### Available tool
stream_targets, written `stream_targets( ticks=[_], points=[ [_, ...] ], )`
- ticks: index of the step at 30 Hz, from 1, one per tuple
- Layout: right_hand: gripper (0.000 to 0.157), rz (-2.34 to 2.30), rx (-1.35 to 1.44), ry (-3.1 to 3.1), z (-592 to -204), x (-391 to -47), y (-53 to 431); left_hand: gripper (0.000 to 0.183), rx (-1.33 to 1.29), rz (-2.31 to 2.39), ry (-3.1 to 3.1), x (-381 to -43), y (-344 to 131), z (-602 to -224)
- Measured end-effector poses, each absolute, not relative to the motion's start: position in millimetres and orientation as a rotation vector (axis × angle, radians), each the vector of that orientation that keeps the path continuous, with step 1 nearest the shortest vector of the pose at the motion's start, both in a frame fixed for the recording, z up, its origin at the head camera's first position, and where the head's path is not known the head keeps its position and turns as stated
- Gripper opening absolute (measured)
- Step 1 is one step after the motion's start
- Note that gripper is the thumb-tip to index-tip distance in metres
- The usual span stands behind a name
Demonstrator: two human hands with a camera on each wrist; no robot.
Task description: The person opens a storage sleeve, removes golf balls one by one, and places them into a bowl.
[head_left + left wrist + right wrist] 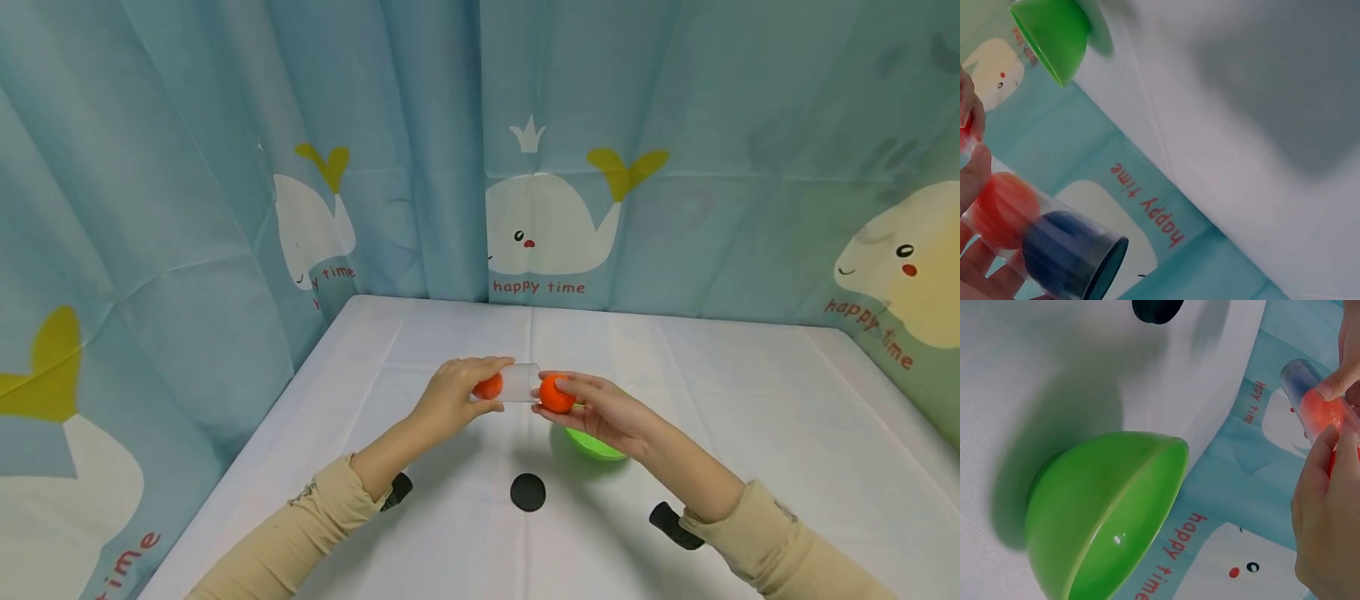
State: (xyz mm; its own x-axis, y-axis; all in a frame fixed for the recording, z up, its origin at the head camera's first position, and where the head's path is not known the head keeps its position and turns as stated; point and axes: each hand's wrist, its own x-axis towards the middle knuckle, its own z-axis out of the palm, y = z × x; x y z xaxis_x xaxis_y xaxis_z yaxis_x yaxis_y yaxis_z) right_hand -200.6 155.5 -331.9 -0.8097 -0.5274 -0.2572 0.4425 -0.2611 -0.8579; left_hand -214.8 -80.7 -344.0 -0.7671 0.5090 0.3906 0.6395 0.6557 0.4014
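"Well in from the white table's (427, 333) left edge, what's held?"

"A left hand (452, 390) grips a smooth, clear plastic tube (521, 383) in midair; a dark blue ball (1060, 253) and an orange ball (489, 386) sit inside."

"Further right?"

"A flat black disc (528, 492) lies well apart from the edges. Past it, the right hand (607, 408) pinches a second orange ball (557, 394) just beside the tube's end, near an upright, glossy green bowl (596, 447)."

- Green bowl (596, 446), head view: partly hidden behind right hand (611, 410).
- Black lid (1157, 309), right wrist view: cut off at twelve o'clock.
- Blue ball (1057, 253), left wrist view: blurred.
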Motion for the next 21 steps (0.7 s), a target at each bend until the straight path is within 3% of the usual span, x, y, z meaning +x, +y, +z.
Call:
stream_targets(
  ticks=[6,13,21],
  points=[
    [0.055,-2.086,-0.119,1.396,-335,-200,160,0.062,-0.907,-0.819,-2.672,-214,-80,-346],
    [0.038,-2.037,-0.157,1.472,-339,-200,166,0.065,-0.862,-0.816,-2.666,-213,-80,-349],
    [0.046,-1.859,-0.225,1.813,-349,-201,172,0.068,-0.817,-0.822,-2.674,-211,-85,-355]
  ],
)
